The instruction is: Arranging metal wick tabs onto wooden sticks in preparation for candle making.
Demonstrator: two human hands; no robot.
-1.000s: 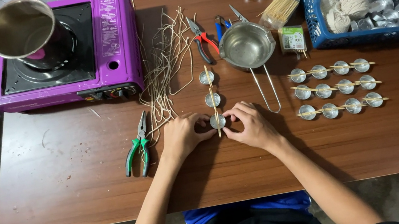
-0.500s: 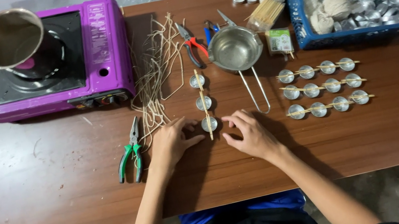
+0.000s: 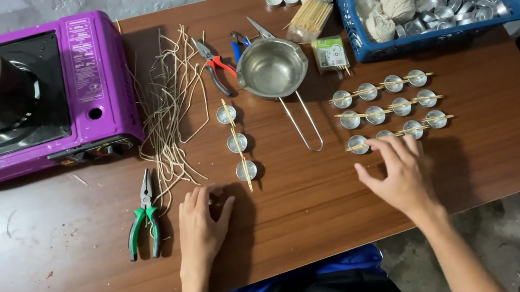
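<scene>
We see three rows of small round metal cups (image 3: 386,108) on the worktop (image 3: 326,205), each row of four spanned by thin wooden sticks. Our right hand (image 3: 400,175) lies open, fingertips touching the nearest row (image 3: 396,135).

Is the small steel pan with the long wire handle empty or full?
Empty: the pan's bare shiny bottom shows.

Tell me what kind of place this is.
Probably a small home workshop for making tealight candles: a wooden table holds rows of small metal cups with sticks laid across, loose wick strands, and a purple portable stove with a pot.
</scene>
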